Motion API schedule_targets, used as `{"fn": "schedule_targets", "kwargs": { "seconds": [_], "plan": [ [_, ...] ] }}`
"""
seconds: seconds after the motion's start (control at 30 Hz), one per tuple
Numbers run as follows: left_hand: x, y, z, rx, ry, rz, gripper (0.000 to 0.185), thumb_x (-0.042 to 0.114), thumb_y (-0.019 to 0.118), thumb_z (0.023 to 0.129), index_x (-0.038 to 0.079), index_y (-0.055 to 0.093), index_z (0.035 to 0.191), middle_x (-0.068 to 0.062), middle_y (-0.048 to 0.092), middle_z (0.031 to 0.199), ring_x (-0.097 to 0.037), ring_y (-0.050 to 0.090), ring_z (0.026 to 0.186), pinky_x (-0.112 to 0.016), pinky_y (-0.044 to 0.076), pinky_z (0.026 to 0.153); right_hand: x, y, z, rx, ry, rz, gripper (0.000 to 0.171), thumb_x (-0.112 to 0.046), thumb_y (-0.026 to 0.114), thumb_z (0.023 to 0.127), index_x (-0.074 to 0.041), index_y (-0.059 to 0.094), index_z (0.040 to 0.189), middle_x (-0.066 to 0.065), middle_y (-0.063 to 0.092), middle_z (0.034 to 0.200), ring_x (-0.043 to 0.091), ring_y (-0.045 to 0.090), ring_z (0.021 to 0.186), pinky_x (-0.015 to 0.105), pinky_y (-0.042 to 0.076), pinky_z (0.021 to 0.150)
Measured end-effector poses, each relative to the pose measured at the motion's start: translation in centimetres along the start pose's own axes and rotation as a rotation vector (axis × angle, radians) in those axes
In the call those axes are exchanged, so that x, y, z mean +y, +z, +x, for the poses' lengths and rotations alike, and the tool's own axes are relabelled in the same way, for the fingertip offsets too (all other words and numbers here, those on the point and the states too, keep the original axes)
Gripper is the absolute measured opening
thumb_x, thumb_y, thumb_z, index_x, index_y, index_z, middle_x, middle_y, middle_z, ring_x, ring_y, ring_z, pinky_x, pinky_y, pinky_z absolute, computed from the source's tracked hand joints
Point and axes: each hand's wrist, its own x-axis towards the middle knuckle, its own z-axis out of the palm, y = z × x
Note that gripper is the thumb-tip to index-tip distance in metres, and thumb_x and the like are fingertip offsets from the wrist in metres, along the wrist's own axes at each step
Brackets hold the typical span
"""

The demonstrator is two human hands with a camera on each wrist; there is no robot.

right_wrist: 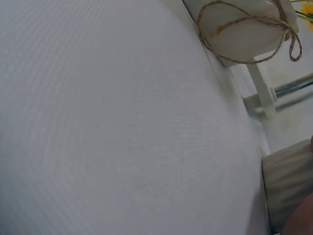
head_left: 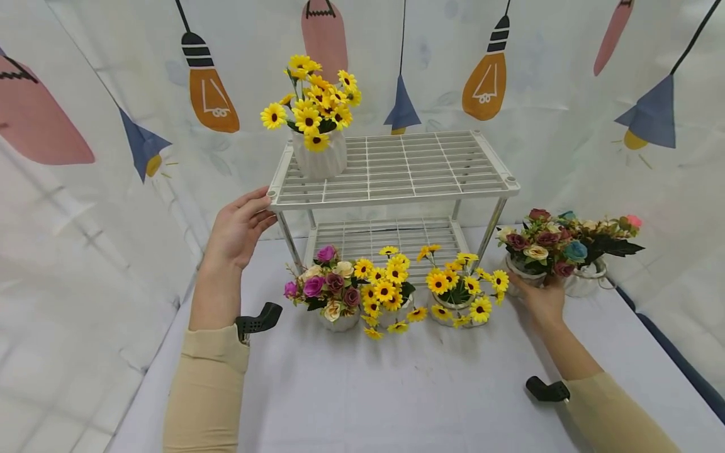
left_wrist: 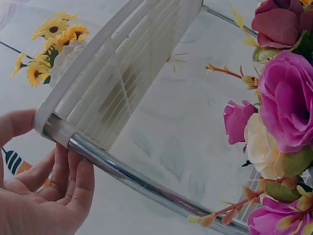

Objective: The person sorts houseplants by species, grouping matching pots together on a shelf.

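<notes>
White plastic and shiny metal make up the little rack in the middle of the head view, and it stands on the bench with its white cloth. The left hand is at the rack's top left corner, with its fingers fairly straight and resting on the rim. The left wrist view shows this from below: the fingers lie against the silver leg where it meets the corner, which the head view does not show so well. The right hand is at the right of the frame, curled round the white pot of a rose bunch with dark red and cream flowers. That pot sits on the bench just right of the rack, close beside another rose pot. The right wrist view shows mostly white cloth, a pot tied with brown string at the upper right, and only an edge of the held pot at the lower right. A sunflower pot stands on the top shelf at the left. Three more flower pots stand in a row in front of the rack.
</notes>
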Motion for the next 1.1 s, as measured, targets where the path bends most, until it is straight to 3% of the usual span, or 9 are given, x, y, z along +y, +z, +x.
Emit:
{"fn": "schedule_targets", "kwargs": {
  "seconds": [0.23,0.63,0.9,1.1],
  "plan": [
    [0.0,-0.1,-0.1,-0.001,0.007,-0.01,0.056,0.015,0.068,0.102,-0.01,0.045,0.146,-0.005,0.066,0.118,-0.019,0.061,0.104,-0.029,0.047,0.097,0.3,-0.1,0.3,-0.009,-0.007,-0.024,0.097,-0.023,0.082,0.091,-0.02,0.019,0.165,0.005,0.027,0.167,0.016,0.023,0.151,0.032,0.018,0.122],
    [0.1,0.0,-0.1,0.004,0.009,0.004,0.054,0.014,0.066,0.103,-0.01,0.045,0.147,-0.005,0.066,0.118,-0.019,0.061,0.105,-0.028,0.048,0.096,0.1,0.1,-0.3,0.073,0.028,0.026,0.099,-0.028,0.083,0.089,-0.016,0.02,0.164,0.005,0.027,0.166,0.015,0.023,0.151,0.031,0.019,0.121],
    [0.1,0.0,-0.1,0.008,0.011,0.016,0.059,0.016,0.067,0.102,-0.01,0.043,0.15,-0.004,0.065,0.12,-0.019,0.06,0.106,-0.028,0.047,0.096,-1.5,-0.3,-1.4,0.142,0.006,0.031,0.099,-0.033,0.086,0.086,-0.015,0.027,0.162,0.007,0.036,0.161,0.017,0.033,0.145,0.031,0.026,0.119],
    [0.1,0.0,-0.1,0.005,0.011,0.008,0.059,0.016,0.067,0.102,-0.01,0.043,0.149,-0.005,0.064,0.12,-0.019,0.059,0.106,-0.027,0.048,0.096,-3.2,-0.2,-2.2,0.21,-0.008,0.074,0.096,-0.032,0.09,0.081,-0.015,0.035,0.158,0.009,0.045,0.153,0.016,0.041,0.137,0.027,0.038,0.108]
  ]
}}
